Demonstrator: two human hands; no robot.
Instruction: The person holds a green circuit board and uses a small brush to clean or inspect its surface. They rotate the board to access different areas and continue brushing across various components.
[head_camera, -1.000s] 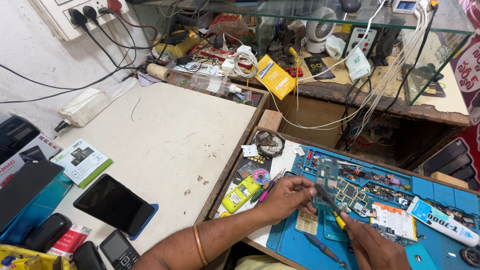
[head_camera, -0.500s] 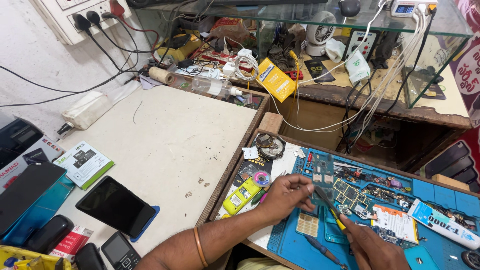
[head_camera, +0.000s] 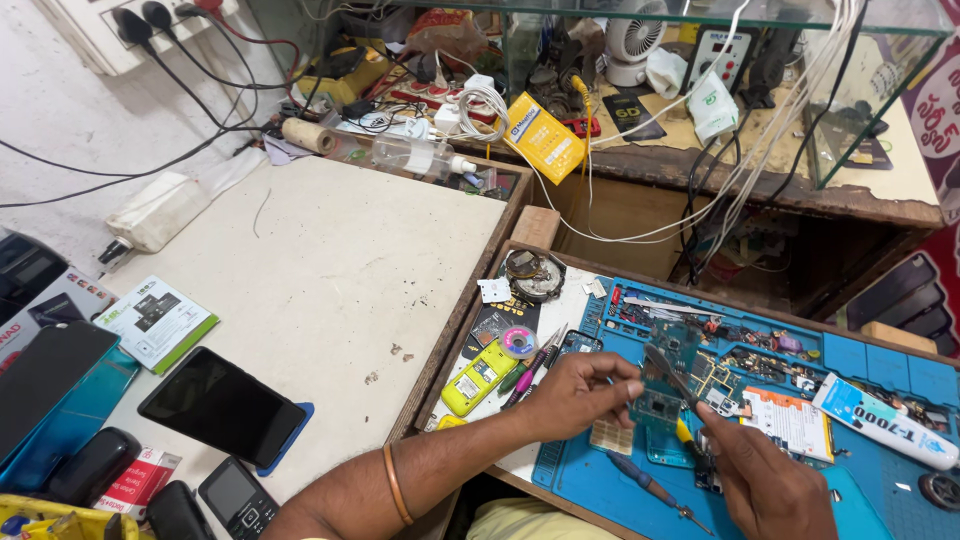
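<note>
The left hand (head_camera: 580, 395) pinches a small green circuit board (head_camera: 655, 408) by its left edge, thumb and fingertips closed on it, and holds it just above the blue work mat (head_camera: 880, 365). The right hand (head_camera: 765, 480) is closed around a pair of metal tweezers (head_camera: 668, 372), whose tips slant up and left over the top of the board; a yellow-handled tool (head_camera: 686, 432) lies just below the board, next to this hand. The board sits between the two hands, near the mat's front edge. A screwdriver (head_camera: 650, 490) lies on the mat in front of it, and a white glue tube (head_camera: 880, 420) lies toward the mat's right edge. Left of the mat rest a yellow-green phone (head_camera: 478, 376) and a solder spool (head_camera: 519, 343). On the pale table (head_camera: 330, 270) beyond, near its front left corner, lies a dark smartphone (head_camera: 222, 406).
</note>
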